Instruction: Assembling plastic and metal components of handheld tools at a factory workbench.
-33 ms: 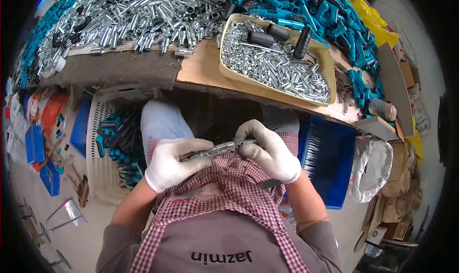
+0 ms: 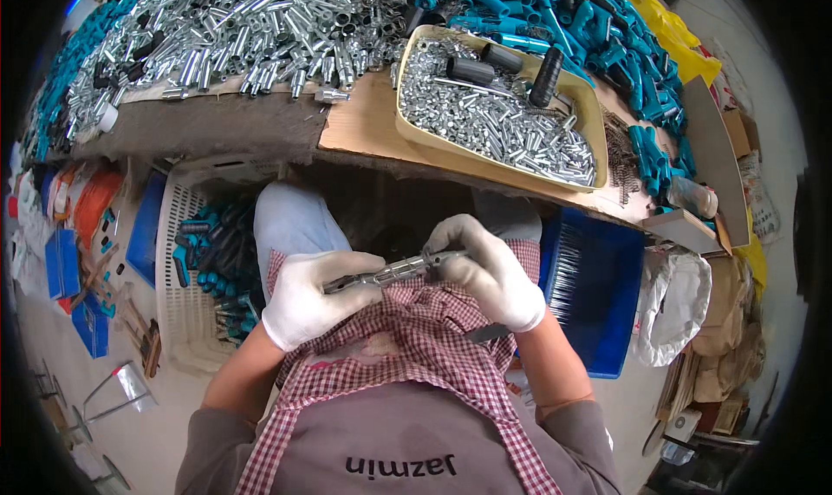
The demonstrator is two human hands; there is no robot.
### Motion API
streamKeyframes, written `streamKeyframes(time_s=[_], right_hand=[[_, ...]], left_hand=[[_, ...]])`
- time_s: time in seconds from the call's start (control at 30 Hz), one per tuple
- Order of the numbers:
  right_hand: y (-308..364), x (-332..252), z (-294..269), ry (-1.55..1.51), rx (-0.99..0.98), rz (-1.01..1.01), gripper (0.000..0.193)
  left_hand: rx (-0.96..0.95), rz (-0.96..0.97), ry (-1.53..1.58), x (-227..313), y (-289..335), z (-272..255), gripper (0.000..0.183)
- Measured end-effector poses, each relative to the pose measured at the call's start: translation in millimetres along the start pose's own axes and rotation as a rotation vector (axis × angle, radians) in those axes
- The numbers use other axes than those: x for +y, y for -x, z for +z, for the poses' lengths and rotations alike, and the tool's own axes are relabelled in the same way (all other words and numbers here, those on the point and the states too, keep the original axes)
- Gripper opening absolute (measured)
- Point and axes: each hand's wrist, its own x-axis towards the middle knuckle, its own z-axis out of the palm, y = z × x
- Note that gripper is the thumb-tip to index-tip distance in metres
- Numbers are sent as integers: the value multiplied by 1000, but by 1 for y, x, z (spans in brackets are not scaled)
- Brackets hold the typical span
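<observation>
My left hand (image 2: pixel 314 297), in a white glove, is closed around the left end of a slim silver metal tube assembly (image 2: pixel 397 271). The assembly lies nearly level above my lap, its right end a little higher. At that right end my right hand (image 2: pixel 492 276), also gloved, pinches a small dark part, perhaps a coiled spring, between thumb and fingers. My right thumb is slightly blurred, and the fingertips hide part of the join. A checked apron (image 2: pixel 399 322) covers my lap just below.
On the bench ahead, a cream tray (image 2: pixel 503 159) holds small metal pieces and black sleeves. Metal tubes (image 2: pixel 260 35) and teal handles (image 2: pixel 646 87) lie heaped behind. A white basket (image 2: pixel 186 313) of teal-and-black parts stands left, a blue bin (image 2: pixel 607 322) right.
My right thumb and fingertips have shifted slightly at the right end of the tube assembly. My left hand keeps its place.
</observation>
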Motion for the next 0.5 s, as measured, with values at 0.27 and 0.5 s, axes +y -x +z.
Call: streamKeyframes(time_s=[0.27,0.5], right_hand=[[2,20,28,-548,144,-62,66],[-11,28,53,-648,101,-159,68]], left_hand=[[-1,-19,-17,5,-1,3,28],[40,2,-48,1,-5,14,29]])
